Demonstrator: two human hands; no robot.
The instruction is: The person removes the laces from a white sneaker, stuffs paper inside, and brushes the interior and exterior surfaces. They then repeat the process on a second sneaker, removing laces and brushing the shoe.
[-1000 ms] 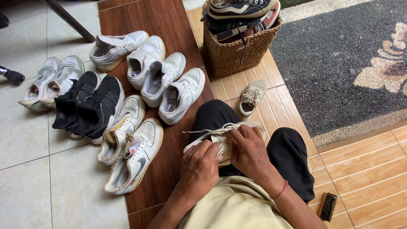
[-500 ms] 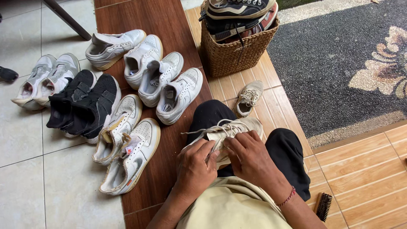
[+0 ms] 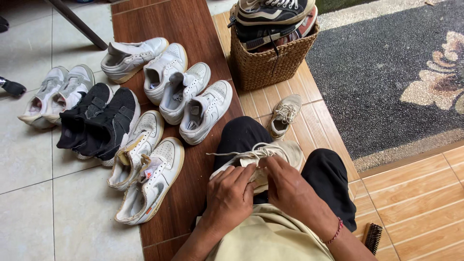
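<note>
The beige shoe (image 3: 263, 159) lies across the person's lap, on the black trousers (image 3: 333, 179), with its toe pointing right and its loose laces (image 3: 241, 153) trailing to the left. The left hand (image 3: 229, 195) comes up from below with the wrist bent, palm down, its fingers (image 3: 244, 175) curled over the near side of the shoe and gripping it. The right hand (image 3: 290, 186) lies just beside it, also palm down, its fingers (image 3: 276, 166) bent onto the top of the shoe by the laces and closed on it. A red string bracelet (image 3: 334, 231) circles the right wrist. A matching beige shoe (image 3: 284, 115) sits on the floor ahead, near a woven basket (image 3: 270, 60) of shoes. White and black shoes (image 3: 145, 111) lie to the left, and a brush (image 3: 372, 237) lies at the right.
</note>
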